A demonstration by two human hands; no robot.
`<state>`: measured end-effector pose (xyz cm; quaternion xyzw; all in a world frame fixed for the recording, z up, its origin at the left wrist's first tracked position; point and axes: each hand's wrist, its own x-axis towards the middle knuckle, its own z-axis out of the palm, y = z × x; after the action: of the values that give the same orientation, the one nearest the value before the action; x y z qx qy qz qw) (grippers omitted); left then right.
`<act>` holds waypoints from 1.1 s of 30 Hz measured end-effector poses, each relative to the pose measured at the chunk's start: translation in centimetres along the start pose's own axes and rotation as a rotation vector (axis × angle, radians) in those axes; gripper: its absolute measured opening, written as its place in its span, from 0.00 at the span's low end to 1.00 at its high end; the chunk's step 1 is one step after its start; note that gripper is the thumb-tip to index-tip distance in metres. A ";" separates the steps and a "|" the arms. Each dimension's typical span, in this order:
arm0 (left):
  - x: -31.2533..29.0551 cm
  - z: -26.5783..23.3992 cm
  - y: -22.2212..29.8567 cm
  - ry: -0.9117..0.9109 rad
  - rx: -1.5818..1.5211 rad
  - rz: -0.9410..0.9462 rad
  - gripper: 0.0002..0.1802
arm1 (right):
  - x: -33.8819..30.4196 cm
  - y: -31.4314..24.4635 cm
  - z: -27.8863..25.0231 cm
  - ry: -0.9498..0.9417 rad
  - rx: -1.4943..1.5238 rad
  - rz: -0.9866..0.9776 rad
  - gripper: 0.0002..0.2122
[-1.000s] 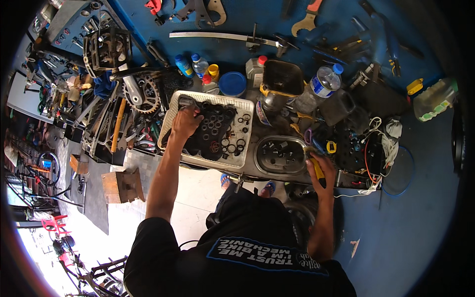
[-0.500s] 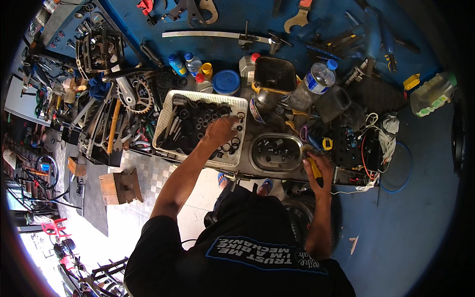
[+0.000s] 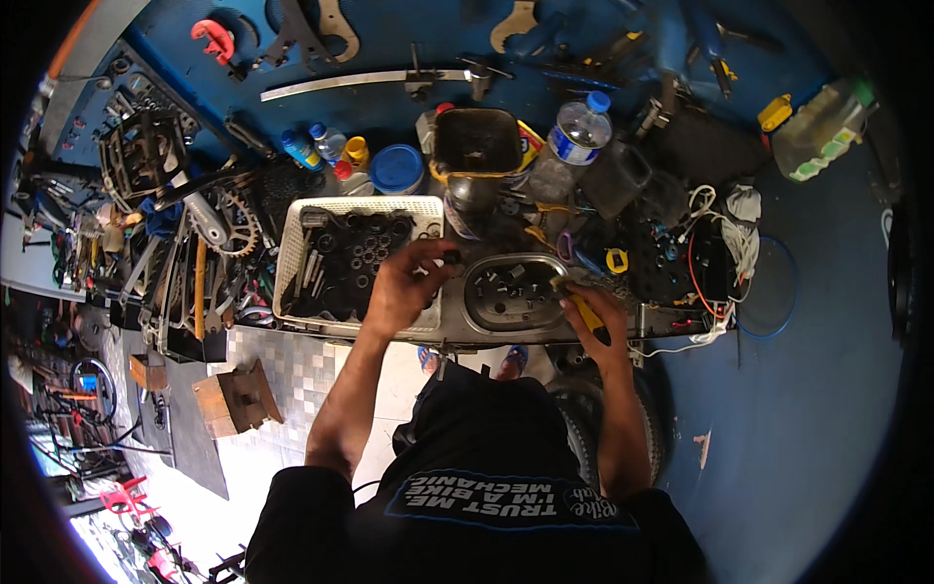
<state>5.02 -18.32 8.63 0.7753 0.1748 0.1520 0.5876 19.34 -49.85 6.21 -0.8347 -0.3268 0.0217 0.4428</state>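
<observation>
My left hand [image 3: 404, 290] pinches a small dark round part [image 3: 451, 257] between thumb and fingertips, above the right edge of the white plastic basket [image 3: 292, 238]. Rings, nuts, sockets and other small metal parts [image 3: 365, 255] lie in that basket. Wrapped round a yellow-and-black handle is my right hand [image 3: 601, 329]; the tool is a small brush [image 3: 589, 316] whose tan tip points at the oval metal tray [image 3: 471, 310]. Several small bolts and fittings [image 3: 516, 289] lie in the tray, between my two hands.
Behind the tray stand a cut-open dark container [image 3: 477, 146], a clear bottle with a blue cap [image 3: 576, 141] and a blue-lidded tub [image 3: 396, 170]. Bicycle cranks [image 3: 219, 226] and tools crowd the left. White cables [image 3: 732, 243] hang at the right; tools line the blue wall.
My left hand has come up out of the basket toward the tray with the small dark part. My right hand has shifted slightly, bringing the brush tip over the tray's right rim.
</observation>
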 end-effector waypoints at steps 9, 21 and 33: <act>-1.0 10.2 0.9 -0.047 0.098 0.035 0.19 | 1.1 -4.1 -0.3 -0.061 0.419 0.159 0.08; -0.4 11.9 -2.4 -0.128 -0.083 -0.091 0.16 | 2.0 -2.0 0.6 -0.041 0.166 0.071 0.08; -0.6 11.5 -4.8 -0.185 -0.856 -0.490 0.18 | 0.0 -0.8 3.7 -0.068 0.517 0.267 0.09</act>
<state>9.15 -27.30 0.99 0.4112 0.2208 -0.0020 0.8844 17.68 -46.84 4.57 -0.7285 -0.2122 0.1904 0.6229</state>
